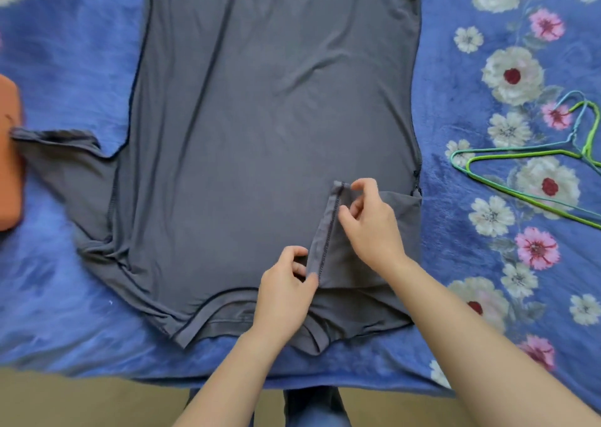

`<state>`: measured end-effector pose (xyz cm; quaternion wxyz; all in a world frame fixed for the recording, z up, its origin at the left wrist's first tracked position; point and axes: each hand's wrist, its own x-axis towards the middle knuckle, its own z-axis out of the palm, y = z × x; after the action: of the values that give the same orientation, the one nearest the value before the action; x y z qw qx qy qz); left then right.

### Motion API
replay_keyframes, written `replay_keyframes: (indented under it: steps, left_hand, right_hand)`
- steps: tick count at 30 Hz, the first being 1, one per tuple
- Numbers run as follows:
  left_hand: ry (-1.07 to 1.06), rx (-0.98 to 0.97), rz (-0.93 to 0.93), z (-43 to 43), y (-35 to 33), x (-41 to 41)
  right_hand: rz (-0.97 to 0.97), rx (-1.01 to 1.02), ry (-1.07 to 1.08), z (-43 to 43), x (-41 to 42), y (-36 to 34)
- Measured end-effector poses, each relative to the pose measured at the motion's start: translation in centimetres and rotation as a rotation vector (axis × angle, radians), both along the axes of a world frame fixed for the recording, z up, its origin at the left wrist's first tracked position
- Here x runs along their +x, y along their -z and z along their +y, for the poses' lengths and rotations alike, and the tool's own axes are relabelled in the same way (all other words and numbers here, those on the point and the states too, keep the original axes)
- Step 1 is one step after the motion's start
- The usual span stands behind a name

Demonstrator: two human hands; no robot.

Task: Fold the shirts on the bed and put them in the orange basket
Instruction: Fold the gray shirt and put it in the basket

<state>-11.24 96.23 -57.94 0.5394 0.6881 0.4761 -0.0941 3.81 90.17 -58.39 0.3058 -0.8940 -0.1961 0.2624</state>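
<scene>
While the grey shirt lies flat mid-frame on the blue blanket, long axis top to bottom, collar toward the lower edge, your left hand and right hand each pinch the folded-in sleeve hem.

Blue plush blanket with white and pink flowers, tan floor at its near edge
</scene>
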Motion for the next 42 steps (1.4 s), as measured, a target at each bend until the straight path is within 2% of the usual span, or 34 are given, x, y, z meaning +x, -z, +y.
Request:
replay_keyframes:
  steps: [3,5,7,9,12,13,14,16,17,19,23,26,27,30,33,36,38,42]
  left_hand:
    - [-0.208,0.217,-0.062,2.6,-0.5,-1.9]
    - [-0.411,0.439,0.049,5.6,-0.5,-4.4]
    - [-0.63,0.53,0.209,8.3,-0.3,-7.4]
    - [-0.779,0.453,0.334,10.2,0.2,-10.4]
    - [-0.91,0.186,0.301,10.7,1.4,-13.6]
    - [-0.902,0.122,0.299,10.6,1.6,-14.0]
    - [-0.864,0.092,0.288,10.6,1.9,-14.4]
    - [-0.81,0.044,0.224,10.5,2.2,-15.0]
    - [-0.808,0.01,0.203,10.6,2.0,-15.2]
    - [-0.796,-0.027,0.197,10.7,2.0,-16.0]
    - [-0.692,-0.173,0.317,11.7,1.2,-16.6]
    - [-0.672,-0.205,0.303,14.8,0.7,-16.4]
    - [-0.694,-0.193,0.254,16.1,0.4,-16.1]
    - [-0.812,-0.227,0.072,20.6,0.1,-14.7]
    - [-0.992,-0.523,-0.176,24.6,0.2,-12.6]
    - [-0.982,-0.767,-0.352,26.9,-1.0,-11.3]
    - [-1.002,-0.821,-0.411,27.6,-2.0,-11.6]
    - [-1.162,-0.784,-0.588,27.7,-2.8,-13.5]
  right_hand:
    - [-0.068,-0.02,-0.083,-0.8,-3.5,0.2]
    - [-0.06,-0.102,-0.184,-1.0,-6.8,0.5]
    - [-0.037,-0.182,-0.146,-1.8,-9.5,0.5]
    - [0.015,-0.221,0.175,-2.6,-11.4,0.1]
    - [0.117,-0.256,0.953,-4.1,-13.2,-0.1]
    - [0.186,-0.295,1.141,-4.4,-13.8,0.1]
    - [0.256,-0.338,1.271,-4.5,-14.3,0.5]
    - [0.388,-0.283,1.36,-4.5,-15.3,1.1]
    - [0.426,-0.229,1.345,-4.4,-15.7,1.4]
    - [0.369,-0.221,1.277,-4.4,-16.0,1.4]
    - [0.255,-0.486,1.129,-4.1,-15.4,0.1]
    - [0.05,-0.506,1.167,-1.1,-13.9,-1.2]
    - [-0.024,-0.501,1.105,0.6,-13.6,-1.5]
    - [-0.155,-0.388,0.639,6.1,-13.9,-1.4]
    - [-0.249,-0.24,0.065,11.7,-15.0,-0.3]
    - [-0.326,-0.279,-0.376,15.1,-15.6,1.2]
    - [-0.298,-0.378,-0.5,16.1,-15.5,2.1]
    - [-0.352,-0.436,-0.523,15.6,-15.7,3.1]
